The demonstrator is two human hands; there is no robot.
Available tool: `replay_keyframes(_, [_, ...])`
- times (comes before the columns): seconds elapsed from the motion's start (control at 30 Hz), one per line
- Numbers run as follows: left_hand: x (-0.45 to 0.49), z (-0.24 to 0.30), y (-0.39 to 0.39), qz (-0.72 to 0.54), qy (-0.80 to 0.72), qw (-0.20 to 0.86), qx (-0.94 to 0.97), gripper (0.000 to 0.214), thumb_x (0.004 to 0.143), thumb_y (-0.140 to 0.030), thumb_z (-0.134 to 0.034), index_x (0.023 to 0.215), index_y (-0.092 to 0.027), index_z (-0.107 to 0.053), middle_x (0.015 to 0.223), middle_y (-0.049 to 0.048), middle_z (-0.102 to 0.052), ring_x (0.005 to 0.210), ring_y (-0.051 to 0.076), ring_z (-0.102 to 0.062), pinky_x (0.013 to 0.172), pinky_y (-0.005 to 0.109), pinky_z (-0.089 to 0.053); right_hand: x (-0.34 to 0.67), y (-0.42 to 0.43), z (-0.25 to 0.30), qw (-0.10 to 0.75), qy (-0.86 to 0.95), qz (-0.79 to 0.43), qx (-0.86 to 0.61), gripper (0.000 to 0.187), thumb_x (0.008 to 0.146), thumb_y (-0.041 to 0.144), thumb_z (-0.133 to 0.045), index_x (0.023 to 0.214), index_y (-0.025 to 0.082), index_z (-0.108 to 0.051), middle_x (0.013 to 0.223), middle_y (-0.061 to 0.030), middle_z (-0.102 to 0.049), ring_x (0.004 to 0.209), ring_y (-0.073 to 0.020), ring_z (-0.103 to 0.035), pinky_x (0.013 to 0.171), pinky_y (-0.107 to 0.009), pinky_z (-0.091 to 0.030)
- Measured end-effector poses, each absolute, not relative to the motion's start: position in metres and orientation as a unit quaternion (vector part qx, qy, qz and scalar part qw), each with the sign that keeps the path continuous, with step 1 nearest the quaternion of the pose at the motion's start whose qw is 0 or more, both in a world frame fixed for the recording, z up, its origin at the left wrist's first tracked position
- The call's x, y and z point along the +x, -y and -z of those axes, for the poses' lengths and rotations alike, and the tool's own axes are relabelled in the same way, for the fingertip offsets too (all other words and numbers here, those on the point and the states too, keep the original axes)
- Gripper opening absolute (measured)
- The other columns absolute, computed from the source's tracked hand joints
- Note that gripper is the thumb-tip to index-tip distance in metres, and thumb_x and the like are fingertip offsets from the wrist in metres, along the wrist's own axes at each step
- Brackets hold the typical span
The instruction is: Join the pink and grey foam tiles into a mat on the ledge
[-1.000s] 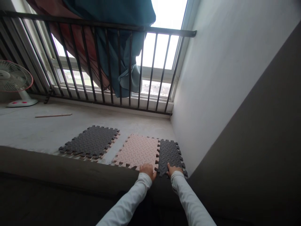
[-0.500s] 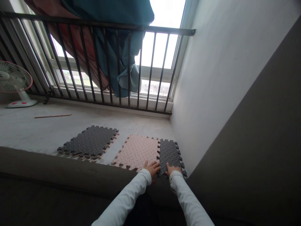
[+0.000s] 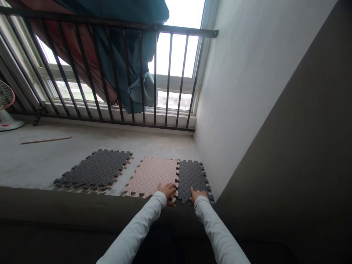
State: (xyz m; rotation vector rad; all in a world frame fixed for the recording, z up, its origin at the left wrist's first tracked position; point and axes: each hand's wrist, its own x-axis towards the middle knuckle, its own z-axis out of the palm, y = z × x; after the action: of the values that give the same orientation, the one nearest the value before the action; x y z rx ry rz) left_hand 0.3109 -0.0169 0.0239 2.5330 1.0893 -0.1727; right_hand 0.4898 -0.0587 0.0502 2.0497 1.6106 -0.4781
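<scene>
A pink foam mat tile (image 3: 155, 172) with toothed puzzle edges lies on the grey ledge. Against its right side, a dark grey foam tile (image 3: 192, 176) meets it along a toothed seam. My left hand (image 3: 167, 192) rests open on the front right corner of the pink tile, fingers apart, thumb low by the front edge. On the front part of the dark tile lies my right hand (image 3: 199, 195), thumb apart and other fingers partly hidden. Further left are more tiles, a dark one (image 3: 96, 168) on top with pink edges showing beneath.
The concrete ledge (image 3: 82, 141) drops off along its front. Behind it runs a black metal railing (image 3: 123, 123) with a blue and pink cloth (image 3: 137, 73) hanging there. A white wall (image 3: 220, 128) bounds the right. A thin stick (image 3: 46, 140) and a fan (image 3: 5, 119) are at left.
The view has shifted, so the tiles, railing and fan appear further left. Both hands remain on the same two tiles near the seam, with little visible movement against them.
</scene>
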Motion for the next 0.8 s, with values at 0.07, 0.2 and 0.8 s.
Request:
replay_keyframes(0.07, [0.306,-0.026,0.016,0.063,-0.399,0.190,0.895,0.065,0.060,-0.054,-0.055,0.119,-0.032,-0.039,0.139,0.0031,-0.028,0.125,0.031,-0.022,0.087,0.072,-0.019,0.489,0.059,-0.050,0.242,-0.588,0.173,0.752,0.061,0.079,0.038,-0.043,0.134,0.024,-0.020,0.125,-0.0143,-0.046,0.117,-0.0306,-0.038,0.093,-0.050,-0.027])
replay_keyframes(0.2, [0.295,-0.029,0.013,0.064,-0.423,0.193,0.883,0.063,0.062,-0.055,-0.051,0.118,-0.031,-0.039,0.139,0.0030,-0.028,0.125,0.030,-0.022,0.087,0.071,-0.021,0.489,0.060,-0.051,0.242,-0.589,0.178,0.750,0.063,0.078,0.039,-0.044,0.134,0.023,-0.019,0.125,-0.0151,-0.046,0.117,-0.0310,-0.038,0.092,-0.050,-0.028])
replay_keyframes(0.8, [0.265,-0.024,0.000,0.067,-0.464,0.193,0.862,0.062,0.057,-0.054,-0.058,0.113,-0.031,-0.045,0.136,0.0022,-0.033,0.122,0.028,-0.029,0.087,0.055,-0.036,0.491,0.060,-0.048,0.231,-0.590,0.179,0.753,0.061,0.079,0.039,-0.043,0.133,0.024,-0.020,0.125,-0.0155,-0.046,0.118,-0.0299,-0.038,0.093,-0.051,-0.026])
